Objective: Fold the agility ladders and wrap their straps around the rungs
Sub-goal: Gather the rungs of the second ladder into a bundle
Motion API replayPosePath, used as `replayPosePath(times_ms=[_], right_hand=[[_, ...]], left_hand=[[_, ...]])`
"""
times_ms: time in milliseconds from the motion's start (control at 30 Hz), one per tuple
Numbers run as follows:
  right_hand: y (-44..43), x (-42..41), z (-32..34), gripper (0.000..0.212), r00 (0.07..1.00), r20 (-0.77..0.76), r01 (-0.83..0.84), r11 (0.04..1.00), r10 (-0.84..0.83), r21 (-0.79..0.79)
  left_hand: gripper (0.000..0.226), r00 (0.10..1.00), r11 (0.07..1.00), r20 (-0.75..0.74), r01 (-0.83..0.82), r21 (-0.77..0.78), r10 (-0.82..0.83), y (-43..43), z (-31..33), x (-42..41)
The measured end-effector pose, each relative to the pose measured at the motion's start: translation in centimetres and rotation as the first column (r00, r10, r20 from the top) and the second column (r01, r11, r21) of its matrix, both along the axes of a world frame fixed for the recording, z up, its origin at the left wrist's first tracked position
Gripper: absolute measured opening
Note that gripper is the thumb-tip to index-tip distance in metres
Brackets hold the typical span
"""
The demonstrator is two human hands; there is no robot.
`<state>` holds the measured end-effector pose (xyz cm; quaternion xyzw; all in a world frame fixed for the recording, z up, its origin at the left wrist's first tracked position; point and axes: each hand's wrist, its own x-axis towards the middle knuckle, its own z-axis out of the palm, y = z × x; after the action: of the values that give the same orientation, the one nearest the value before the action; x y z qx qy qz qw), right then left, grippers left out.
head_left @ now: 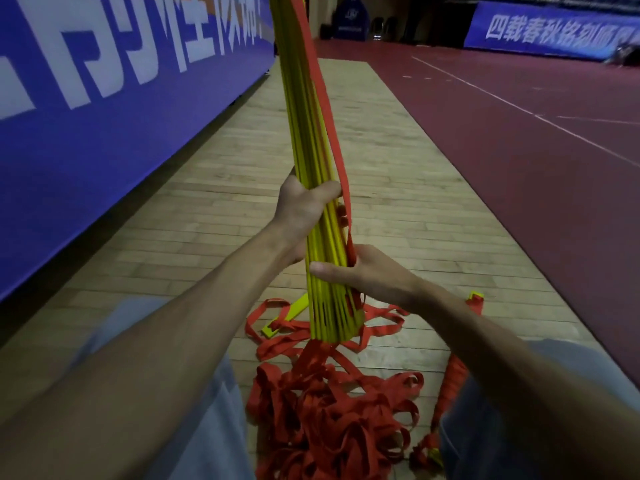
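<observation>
A thick bundle of yellow ladder rungs (304, 109) stands nearly upright in front of me, its lower end just above the floor. My left hand (301, 209) grips the bundle at mid height, thumb across the front. Lower down, my right hand (363, 271) holds the bundle from the right, thumb across the rungs. One red strap (329, 109) runs up along the right side of the bundle. A tangled heap of red straps (329, 403) hangs from the bundle's lower end and lies between my knees.
A loose yellow rung (289, 315) with red strap loops lies on the wooden floor (398, 209) behind the bundle. Another rung end (476, 299) shows by my right wrist. A blue banner wall (104, 116) runs along the left; red court flooring (536, 133) lies to the right.
</observation>
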<state>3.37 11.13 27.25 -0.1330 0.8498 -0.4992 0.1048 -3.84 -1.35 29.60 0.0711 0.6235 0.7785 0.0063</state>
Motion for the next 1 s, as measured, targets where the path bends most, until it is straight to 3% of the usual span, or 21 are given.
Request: replayPosePath(times_ms=[100, 167, 300, 433, 500, 633, 767, 1000], right_hand=[[1.2, 0.2, 0.2, 0.074, 0.987, 0.14, -0.107, 0.979, 0.082, 0.175], [2.0, 0.3, 0.1, 0.081, 0.981, 0.161, -0.145, 0.953, 0.104, 0.268], [2.7, 0.7, 1.2, 0.079, 0.994, 0.074, -0.093, 0.967, 0.078, 0.237], [2.5, 1.4, 2.4, 0.047, 1.0, 0.017, -0.014, 0.997, 0.013, 0.077], [2.4, 1.3, 2.5, 0.041, 0.997, -0.053, 0.061, 0.997, -0.059, 0.039], [2.6, 0.8, 2.5, 0.023, 0.923, -0.37, 0.189, 0.961, -0.104, 0.202], [2.9, 0.9, 1.9, 0.032, 0.834, -0.549, 0.178, 0.913, 0.059, 0.368], [2.7, 1.4, 1.8, 0.044, 0.864, -0.469, -0.021, 0.942, 0.186, 0.335]], left_hand=[[0.033, 0.999, 0.999, 0.041, -0.022, 0.039, 0.021, -0.6, 0.5, -0.6], [0.029, 0.996, 0.998, 0.068, -0.058, 0.028, 0.056, -1.1, 0.6, -0.9], [0.023, 0.989, 0.995, 0.144, 0.004, 0.101, -0.018, -1.8, 0.7, -0.6], [0.045, 0.962, 0.983, 0.254, 0.053, 0.179, -0.098, -2.2, 1.1, -0.9], [0.049, 0.938, 0.969, 0.313, 0.072, 0.238, -0.147, -2.1, 1.0, -1.3], [0.048, 0.894, 0.948, 0.424, 0.005, 0.318, -0.147, -2.1, 0.7, -2.0], [0.047, 0.867, 0.96, 0.489, -0.051, 0.276, -0.094, -2.0, 0.1, -1.6], [0.027, 0.787, 0.965, 0.612, -0.093, 0.247, -0.081, -1.6, -1.6, -1.4]])
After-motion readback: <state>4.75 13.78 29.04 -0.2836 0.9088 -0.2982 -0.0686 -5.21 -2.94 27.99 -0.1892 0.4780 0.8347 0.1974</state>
